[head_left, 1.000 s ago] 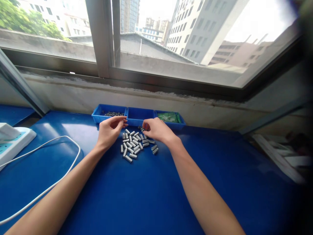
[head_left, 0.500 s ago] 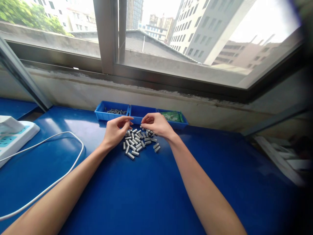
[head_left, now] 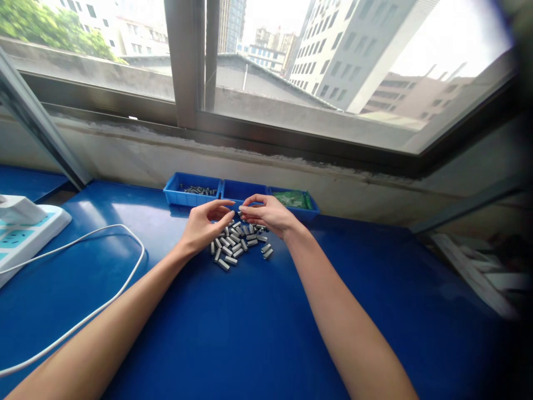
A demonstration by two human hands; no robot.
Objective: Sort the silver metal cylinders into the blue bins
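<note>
A loose pile of short silver metal standoffs point(head_left: 236, 248) lies on the blue tabletop. Over the pile's far left edge is my left hand point(head_left: 207, 223), its thumb and fingers curved and apart with nothing visible between them. My right hand point(head_left: 268, 215) hovers over the far right side, thumb and fingertips pinched together. A small metallic end point(head_left: 239, 213) peeks out at those fingertips, seemingly a standoff, mostly hidden. The two hands' fingertips are close together but apart. Both hands cover part of the pile's far side.
Behind the hands stand three joined blue bins: the left bin point(head_left: 171, 194) holds small screws, the right bin point(head_left: 303, 213) green packets or boards. A white power strip point(head_left: 52, 228) and a white cable point(head_left: 137, 261) lie at left. A window point(head_left: 266, 100) is behind.
My left hand has moved right, toward my right hand, and its thumb and fingers have spread. My right hand has shifted slightly, still pinching above the pile.
</note>
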